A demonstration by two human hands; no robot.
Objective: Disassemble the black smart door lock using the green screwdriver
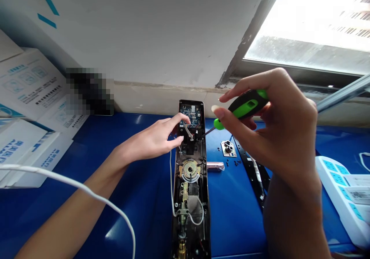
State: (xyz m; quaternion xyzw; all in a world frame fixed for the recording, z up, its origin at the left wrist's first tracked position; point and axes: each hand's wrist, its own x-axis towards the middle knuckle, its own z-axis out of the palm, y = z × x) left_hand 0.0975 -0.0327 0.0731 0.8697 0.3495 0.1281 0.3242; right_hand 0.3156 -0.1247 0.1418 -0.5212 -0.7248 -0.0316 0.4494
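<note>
A long black lock housing [206,189] lies upright in view with its inside facing up, showing a circuit board [189,117], a round metal spindle plate [190,169] and a brass cylinder [182,247]. My left hand [156,137] reaches over the housing's left edge near its top. Its index finger and thumb are apart, beside a grey connector cable [187,131]. My right hand [283,124] grips a green and black screwdriver [245,106]. The tilted shaft points down-left, its tip inside the housing near the cable; exact contact cannot be made out.
Right of the housing lie a small metal plate with a round part [229,148], loose black screws [237,162], a pinkish cylinder [215,166] and a black strip [251,166]. A white power strip [341,197] stands far right. White boxes [34,147] and a white cable [86,189] are left.
</note>
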